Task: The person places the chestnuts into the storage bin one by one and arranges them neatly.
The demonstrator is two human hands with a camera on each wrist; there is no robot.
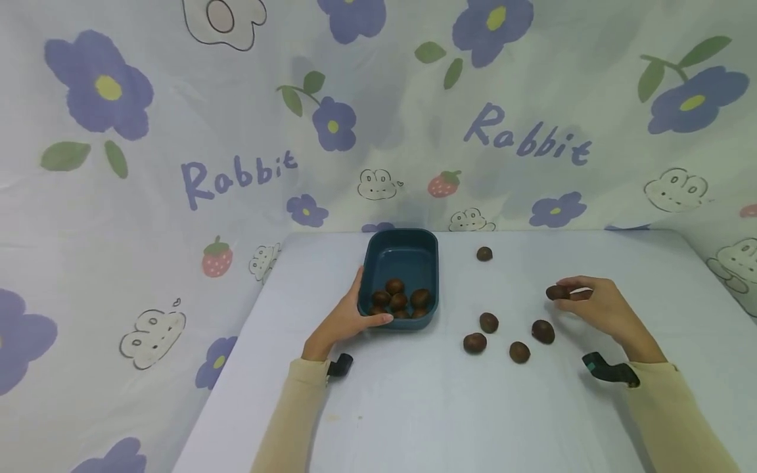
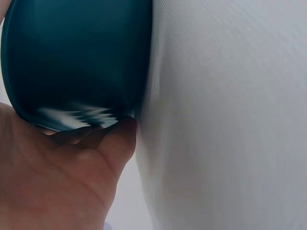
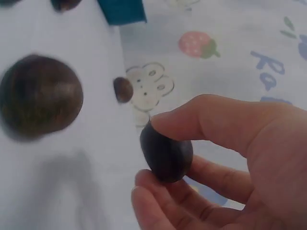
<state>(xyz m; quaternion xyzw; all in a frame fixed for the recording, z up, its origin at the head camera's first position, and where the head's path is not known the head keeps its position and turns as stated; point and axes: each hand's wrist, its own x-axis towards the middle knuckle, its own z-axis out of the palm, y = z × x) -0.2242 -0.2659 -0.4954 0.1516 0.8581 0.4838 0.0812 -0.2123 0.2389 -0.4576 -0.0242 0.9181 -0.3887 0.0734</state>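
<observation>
A dark teal plastic box (image 1: 408, 259) stands at the back of the table with several brown chestnuts (image 1: 395, 286) heaped at its near end. My left hand (image 1: 350, 314) grips the box at its near left corner, thumb along the front wall and fingers at the left side. In the left wrist view, the hand (image 2: 62, 177) lies against the box wall (image 2: 81, 57). Off to the right, my right hand (image 1: 603, 305) pinches one chestnut (image 1: 557, 292) between thumb and fingers. The right wrist view shows this dark oval chestnut (image 3: 168, 153) raised above the table.
Several loose chestnuts, among them one in front (image 1: 475, 343) and one nearer my right hand (image 1: 543, 332), lie right of the box. Another chestnut (image 1: 484, 253) lies farther back. A patterned cloth (image 1: 408, 118) hangs behind the white table (image 1: 426, 407).
</observation>
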